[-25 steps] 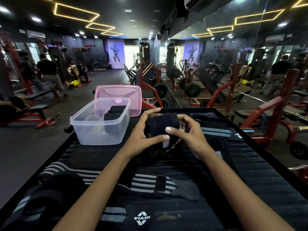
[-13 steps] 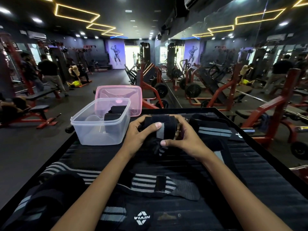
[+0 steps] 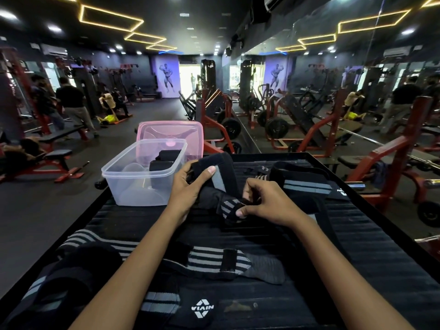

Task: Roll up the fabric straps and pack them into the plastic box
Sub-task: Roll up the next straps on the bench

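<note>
The big black surface [image 3: 357, 246] held many fabric straps. A long striped strap [image 3: 209, 259] lay flat across it, close to the person. More dark straps [image 3: 307, 184] sat in a heap at the far right.

The clear plastic box [image 3: 133, 182] stood at the far left part of the surface. Two rolled straps [image 3: 164, 160] were already inside it. A pink lid [image 3: 190, 129] leaned up behind the box.

The step in hand looked like rolling one strap. The person held a black and grey roll [image 3: 214, 184] just above the surface, right beside the box.

The left hand [image 3: 190, 186] was closed around the roll. Its thumb pressed on the top, by the grey stripe, and its fingers curled under.

The right hand [image 3: 266, 201] was closed too. It pinched the loose striped end [image 3: 228, 208] of that same strap, low and to the right of the roll. So the roll sat between the two hands, touching both.

The end was not yet stuck down. I think the next move needed the right hand to pull the end snug and wrap it around the roll. The left hand would have to keep a firm hold so the roll did not spring open. Then the roll could go a short way to the left, into the box next to the other two.
</note>
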`<state>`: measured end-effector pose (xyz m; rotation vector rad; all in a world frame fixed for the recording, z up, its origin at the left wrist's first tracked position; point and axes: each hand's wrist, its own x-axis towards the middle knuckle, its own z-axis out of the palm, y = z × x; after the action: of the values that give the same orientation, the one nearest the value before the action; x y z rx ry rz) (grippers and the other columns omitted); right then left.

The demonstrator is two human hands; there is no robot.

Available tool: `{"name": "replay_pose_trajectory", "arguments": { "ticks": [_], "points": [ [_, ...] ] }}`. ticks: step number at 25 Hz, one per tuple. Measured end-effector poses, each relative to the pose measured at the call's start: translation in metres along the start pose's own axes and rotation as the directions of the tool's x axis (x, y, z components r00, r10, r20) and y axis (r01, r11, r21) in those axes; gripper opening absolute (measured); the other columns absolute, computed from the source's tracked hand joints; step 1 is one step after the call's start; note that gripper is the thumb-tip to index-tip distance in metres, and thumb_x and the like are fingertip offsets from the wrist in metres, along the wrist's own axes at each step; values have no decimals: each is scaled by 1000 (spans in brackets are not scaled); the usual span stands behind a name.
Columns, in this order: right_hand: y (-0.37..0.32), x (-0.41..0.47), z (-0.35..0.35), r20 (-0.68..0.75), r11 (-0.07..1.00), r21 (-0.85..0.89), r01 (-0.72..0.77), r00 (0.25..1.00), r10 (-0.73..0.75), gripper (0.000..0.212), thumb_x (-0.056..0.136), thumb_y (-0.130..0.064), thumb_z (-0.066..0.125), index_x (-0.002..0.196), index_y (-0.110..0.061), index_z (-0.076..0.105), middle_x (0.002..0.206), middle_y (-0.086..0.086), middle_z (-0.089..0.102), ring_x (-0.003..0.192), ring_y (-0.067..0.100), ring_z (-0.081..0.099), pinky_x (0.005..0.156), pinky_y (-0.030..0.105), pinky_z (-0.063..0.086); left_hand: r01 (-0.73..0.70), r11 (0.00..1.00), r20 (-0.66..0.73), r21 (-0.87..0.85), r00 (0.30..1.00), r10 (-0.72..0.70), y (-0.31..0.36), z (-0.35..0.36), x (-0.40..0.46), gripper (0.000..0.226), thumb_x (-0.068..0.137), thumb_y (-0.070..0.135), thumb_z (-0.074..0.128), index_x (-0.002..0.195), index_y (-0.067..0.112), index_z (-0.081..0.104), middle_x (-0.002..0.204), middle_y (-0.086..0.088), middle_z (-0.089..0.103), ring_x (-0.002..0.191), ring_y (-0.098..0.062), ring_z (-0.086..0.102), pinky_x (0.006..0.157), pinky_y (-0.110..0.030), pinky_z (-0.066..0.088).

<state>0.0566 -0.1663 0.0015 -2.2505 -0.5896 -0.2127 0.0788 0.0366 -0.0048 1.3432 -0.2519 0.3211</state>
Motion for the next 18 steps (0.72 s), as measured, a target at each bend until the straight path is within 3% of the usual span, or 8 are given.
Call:
{"name": "replay_pose_trajectory", "arguments": {
  "ticks": [2,6,11,13,16,18],
  "points": [
    [-1,0,1,16,1000,1,18,1000,-18,29,67,-17,85,83,-20,62,70,-8,52,67,5,50,66,24,44,-17,1000,-17,19,1000,17,1,0,0,19,83,16,71,101,19,67,93,6,74,90,-6,68,77,-20,54],
    [-1,-1,6,180,995,-90,51,983,-34,43,76,-11,78,115,-26,65,77,-12,48,76,7,52,71,17,42,-32,998,-29,56,999,33,4,-3,0,20,83,14,71,102,19,66,94,7,72,86,1,67,73,-14,52],
    [-9,-5,-1,356,997,-4,80,932,-73,31,75,5,72,93,-20,76,96,1,62,93,10,63,86,18,48,-11,999,-67,32,998,13,5,-11,4,24,81,17,73,103,22,66,101,5,71,96,-6,66,86,-23,53],
    [-5,-3,-11,272,997,-32,66,961,-54,34,75,12,66,86,-18,77,93,2,65,88,11,65,81,18,50,-16,998,-53,59,998,19,5,-11,4,25,81,18,74,104,21,66,103,4,71,97,-7,66,87,-24,52],
    [6,-2,-27,68,989,-145,-10,997,20,54,71,21,53,66,-30,73,87,-6,65,86,9,64,79,24,49,-25,996,-30,89,999,28,8,-9,2,25,81,19,73,105,20,66,102,5,71,96,-5,65,85,-24,52],
    [13,-5,-35,138,974,-211,-89,983,120,60,68,21,44,60,-31,74,85,-11,68,86,8,64,79,24,51,-36,994,-4,108,999,37,9,-8,1,25,81,19,73,105,20,66,105,2,71,99,-8,65,87,-25,53]
  ]
}}
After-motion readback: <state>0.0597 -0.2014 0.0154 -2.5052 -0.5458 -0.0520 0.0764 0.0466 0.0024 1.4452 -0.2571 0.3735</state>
